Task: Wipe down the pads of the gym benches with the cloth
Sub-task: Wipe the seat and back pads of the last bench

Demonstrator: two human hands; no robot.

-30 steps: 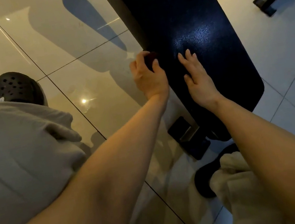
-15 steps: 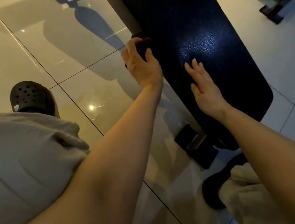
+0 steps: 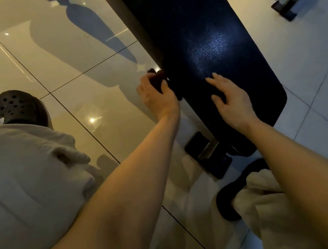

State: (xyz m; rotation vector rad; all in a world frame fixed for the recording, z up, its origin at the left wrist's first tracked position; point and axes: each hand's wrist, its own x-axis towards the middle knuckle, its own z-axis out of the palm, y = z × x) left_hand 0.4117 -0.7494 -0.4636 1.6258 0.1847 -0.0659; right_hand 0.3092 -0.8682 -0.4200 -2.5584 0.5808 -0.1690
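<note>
The bench pad [image 3: 197,31] stretches away ahead of both hands, its long axis running from the rounded near end up and slightly left. The right hand [image 3: 231,102] lies flat on it, fingers straight. The left hand [image 3: 158,97] grips a bunched dark cloth [image 3: 159,79] against the pad's left edge; better to run long overlapping strokes lengthwise with steady pressure

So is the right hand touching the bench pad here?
Touching. In the head view the right hand lies flat with fingers spread on the dark bench pad, no gap showing beneath the fingertips.
</note>
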